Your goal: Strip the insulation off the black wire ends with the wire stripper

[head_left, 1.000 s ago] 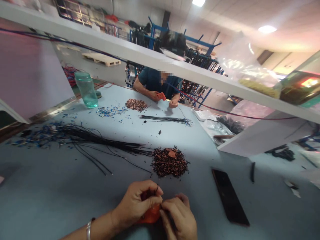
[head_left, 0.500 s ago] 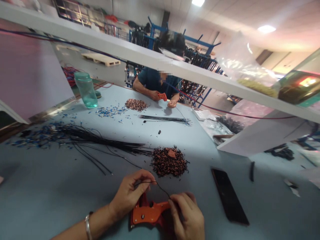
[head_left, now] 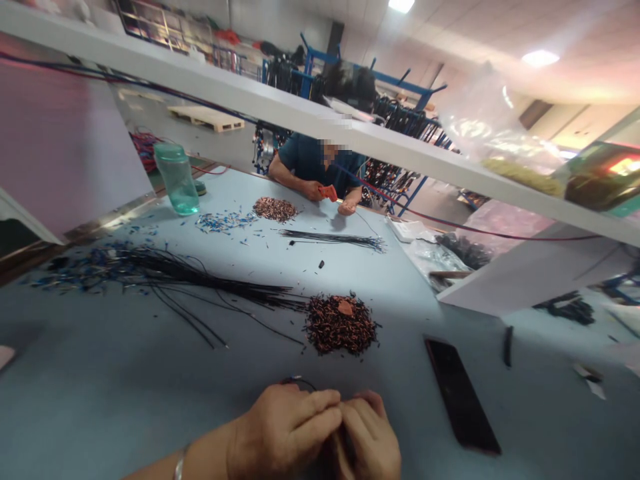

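Note:
At the bottom of the view my left hand (head_left: 290,430) and my right hand (head_left: 370,437) meet, fingertips together. The fingers of both are bent and closed, and what they hold is hidden behind them. A short curve of dark wire (head_left: 305,383) shows just above my left hand. The orange tool is almost wholly covered by the hands. Beyond them lies a pile of short black and copper-coloured pieces (head_left: 340,327). A bundle of long black wires (head_left: 240,288) reaches from that pile to the left, where small blue-tipped pieces (head_left: 90,267) are scattered.
A dark phone (head_left: 463,397) lies to the right. Across the table (head_left: 200,373) a person (head_left: 325,170) holds a red tool (head_left: 329,193) near a thin wire bundle (head_left: 335,240). A green bottle (head_left: 177,180) stands at the back left. A white beam (head_left: 280,110) crosses above.
My left hand has moved right and down to meet my right hand, and its fingers have closed. The orange tool, seen between the hands before, is now covered. The view has shifted slightly.

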`<state>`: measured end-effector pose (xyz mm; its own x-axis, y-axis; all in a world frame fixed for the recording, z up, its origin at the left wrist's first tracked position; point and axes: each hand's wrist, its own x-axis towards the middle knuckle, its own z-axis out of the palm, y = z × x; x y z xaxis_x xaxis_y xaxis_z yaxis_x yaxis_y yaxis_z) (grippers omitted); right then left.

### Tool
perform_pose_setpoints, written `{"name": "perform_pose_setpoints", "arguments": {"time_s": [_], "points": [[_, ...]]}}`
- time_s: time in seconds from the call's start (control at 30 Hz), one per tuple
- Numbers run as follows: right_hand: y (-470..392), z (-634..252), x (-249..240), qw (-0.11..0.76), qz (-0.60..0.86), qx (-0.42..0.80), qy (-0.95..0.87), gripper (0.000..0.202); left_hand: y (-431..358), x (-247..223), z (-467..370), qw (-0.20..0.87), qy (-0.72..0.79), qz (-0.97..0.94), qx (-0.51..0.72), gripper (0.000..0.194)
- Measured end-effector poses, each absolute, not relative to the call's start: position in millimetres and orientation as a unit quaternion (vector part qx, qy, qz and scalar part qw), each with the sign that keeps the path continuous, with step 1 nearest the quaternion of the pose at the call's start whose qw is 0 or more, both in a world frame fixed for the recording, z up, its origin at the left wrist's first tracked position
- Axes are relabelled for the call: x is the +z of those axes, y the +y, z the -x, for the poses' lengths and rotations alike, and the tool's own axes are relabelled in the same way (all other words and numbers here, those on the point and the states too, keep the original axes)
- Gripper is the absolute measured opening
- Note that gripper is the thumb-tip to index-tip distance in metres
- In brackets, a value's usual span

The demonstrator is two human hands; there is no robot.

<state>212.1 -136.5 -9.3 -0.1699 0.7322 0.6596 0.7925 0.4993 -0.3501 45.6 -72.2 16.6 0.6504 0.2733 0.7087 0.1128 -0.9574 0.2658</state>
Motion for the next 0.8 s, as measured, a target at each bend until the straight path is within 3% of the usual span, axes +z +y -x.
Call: {"name": "perform_pose_setpoints", "arguments": {"time_s": [0.33, 0.67, 0.8], "points": [[-136, -212, -5, 0.437, 0.533, 0.058, -0.723, 0.015, -64, 8, -47, 0.064, 0.169, -0.885, 0.428, 0.013], [-134, -224, 6, 0.414, 0.526, 0.158, -0.726, 0.009, -64, 11, -44, 0.11, 0.173, -0.871, 0.445, 0.018], [-130, -228, 14, 0.446, 0.481, 0.223, -0.721, 0.011, -65, 9, -44, 0.148, 0.159, -0.865, 0.451, 0.017]]}}
